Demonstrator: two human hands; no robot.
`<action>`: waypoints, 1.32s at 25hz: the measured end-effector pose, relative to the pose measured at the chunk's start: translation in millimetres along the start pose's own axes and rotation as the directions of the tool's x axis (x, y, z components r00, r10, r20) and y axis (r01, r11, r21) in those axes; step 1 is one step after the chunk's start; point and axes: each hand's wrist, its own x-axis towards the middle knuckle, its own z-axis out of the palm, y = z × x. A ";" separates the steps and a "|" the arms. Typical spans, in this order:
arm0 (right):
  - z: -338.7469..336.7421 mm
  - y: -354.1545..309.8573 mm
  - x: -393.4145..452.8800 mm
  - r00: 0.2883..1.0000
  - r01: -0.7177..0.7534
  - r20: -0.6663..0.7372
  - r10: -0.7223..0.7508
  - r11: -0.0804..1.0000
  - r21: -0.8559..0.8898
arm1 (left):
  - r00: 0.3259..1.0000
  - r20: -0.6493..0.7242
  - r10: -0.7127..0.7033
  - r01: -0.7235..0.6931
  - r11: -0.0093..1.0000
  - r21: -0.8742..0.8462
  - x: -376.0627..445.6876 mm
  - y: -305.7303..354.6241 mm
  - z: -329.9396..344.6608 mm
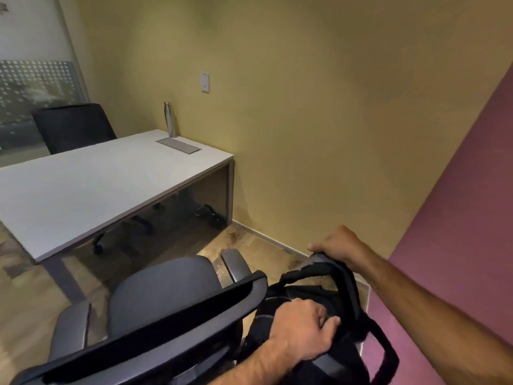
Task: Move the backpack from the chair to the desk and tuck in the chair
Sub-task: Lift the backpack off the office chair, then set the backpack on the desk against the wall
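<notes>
A black backpack [311, 354] hangs at the bottom right, just right of the office chair's backrest and off its seat. My right hand [337, 245] grips one of its shoulder straps from above. My left hand [301, 326] is closed on the top of the backpack. The grey and black office chair [163, 290] stands pulled out from the desk, its seat bare and its backrest nearest me. The white desk [91, 184] lies to the upper left, with room under it.
A steel bottle [170, 119] and a grey cable flap [178, 145] sit at the desk's far end. A second black chair [73, 126] stands behind the desk. A yellow wall runs behind, a purple wall [449, 218] on the right.
</notes>
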 end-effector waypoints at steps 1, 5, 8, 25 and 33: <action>-14.3 -4.8 9.6 0.999 0.047 -0.020 -0.049 0.991 -0.123 | 1.000 -0.010 0.024 -0.024 1.000 -0.001 16.8 11.3 0.8; -64.5 -24.1 52.2 0.976 0.184 -0.049 -0.211 0.928 -0.325 | 0.981 -0.181 0.069 -0.093 0.987 -0.128 80.4 47.8 -13.2; -90.0 -35.5 76.8 0.926 0.329 -0.039 -0.376 0.854 -0.403 | 0.868 -0.491 -0.079 -0.112 0.931 -0.348 131.2 51.1 -40.6; -138.2 -47.8 232.6 0.806 0.587 -0.255 -0.535 0.780 0.217 | 0.989 -0.142 -0.044 -0.119 0.340 -0.933 355.9 18.7 -68.7; -153.0 78.7 323.9 0.941 0.331 -0.292 -0.171 0.652 0.682 | 0.950 -0.180 -0.256 -0.099 0.302 -0.948 405.2 -16.8 -58.9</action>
